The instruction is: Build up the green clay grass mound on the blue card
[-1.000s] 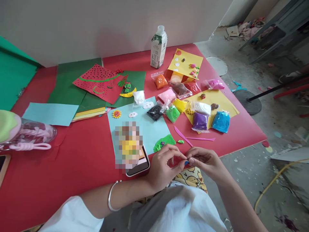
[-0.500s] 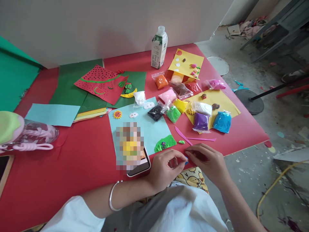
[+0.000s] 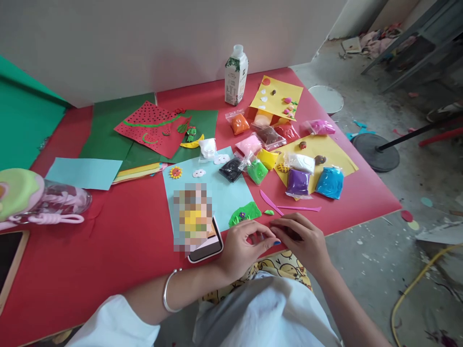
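My left hand (image 3: pixel 246 248) pinches a tiny blue piece (image 3: pixel 277 243) between thumb and fingertips at the table's front edge. Close against it, my right hand (image 3: pixel 302 238) has its thumb and fingers pressed together; what they hold, if anything, is hidden. Just beyond the hands lie a small green leaf-shaped piece (image 3: pixel 268 212) and pink plastic tools (image 3: pixel 300 208). A green clay patch with a small purple flower (image 3: pixel 244 213) rests on the corner of the light blue sheet (image 3: pixel 224 193). Left of my left hand is a phone (image 3: pixel 208 253), its screen partly blurred out.
Clay packets, among them a blue one (image 3: pixel 330 183) and a purple one (image 3: pixel 298 182), lie beyond the hands. A carton bottle (image 3: pixel 236 77) stands near the wall. The red watermelon sheet (image 3: pixel 148 127) is at the back left, a pink-strapped bottle (image 3: pixel 65 198) at the far left.
The whole view has shifted slightly. Both hands stay close together at the table edge, and the fingertips have moved a little; less of the blue piece shows.
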The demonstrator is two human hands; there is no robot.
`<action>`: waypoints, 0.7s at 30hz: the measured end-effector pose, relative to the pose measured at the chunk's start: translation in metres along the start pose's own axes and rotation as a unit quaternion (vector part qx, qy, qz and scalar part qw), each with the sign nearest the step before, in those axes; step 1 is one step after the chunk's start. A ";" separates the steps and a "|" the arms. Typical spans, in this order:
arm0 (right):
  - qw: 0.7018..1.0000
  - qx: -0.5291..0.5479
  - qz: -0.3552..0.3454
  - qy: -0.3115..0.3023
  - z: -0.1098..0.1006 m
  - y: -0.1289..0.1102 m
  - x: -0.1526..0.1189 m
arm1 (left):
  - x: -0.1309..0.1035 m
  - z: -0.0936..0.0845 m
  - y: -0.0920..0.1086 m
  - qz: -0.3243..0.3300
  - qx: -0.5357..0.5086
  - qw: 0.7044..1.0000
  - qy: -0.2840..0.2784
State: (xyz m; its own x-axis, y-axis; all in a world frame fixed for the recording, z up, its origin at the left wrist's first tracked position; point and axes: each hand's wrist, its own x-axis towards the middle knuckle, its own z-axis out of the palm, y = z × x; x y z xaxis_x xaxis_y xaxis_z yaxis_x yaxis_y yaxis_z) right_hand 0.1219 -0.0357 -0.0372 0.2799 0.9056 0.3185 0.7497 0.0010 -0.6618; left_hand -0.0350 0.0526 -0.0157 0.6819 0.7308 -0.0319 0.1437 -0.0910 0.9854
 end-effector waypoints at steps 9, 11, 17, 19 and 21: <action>1.000 0.007 -0.009 -0.006 -0.001 0.003 -0.003 | 0.002 0.001 0.002 0.060 0.068 0.996 0.000; 1.000 0.011 -0.008 -0.010 -0.001 0.004 -0.004 | -0.001 0.002 0.002 0.087 0.087 0.992 -0.003; 1.000 0.012 -0.015 -0.007 -0.003 0.004 -0.004 | -0.017 0.006 0.002 0.105 0.132 0.984 0.049; 1.000 0.013 -0.023 -0.003 -0.005 0.003 -0.002 | -0.021 0.007 0.002 0.121 0.164 0.976 0.075; 0.999 0.017 -0.027 0.002 -0.006 0.002 -0.001 | -0.025 0.007 0.002 0.139 0.189 0.968 0.094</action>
State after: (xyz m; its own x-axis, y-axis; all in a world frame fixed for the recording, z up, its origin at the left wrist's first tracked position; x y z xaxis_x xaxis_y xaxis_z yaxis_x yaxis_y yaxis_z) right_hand 0.1265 -0.0394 -0.0351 0.2417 0.9021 0.3574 0.7436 0.0644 -0.6655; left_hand -0.0461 0.0295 -0.0139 0.5936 0.7503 0.2910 0.2509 -0.5162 0.8189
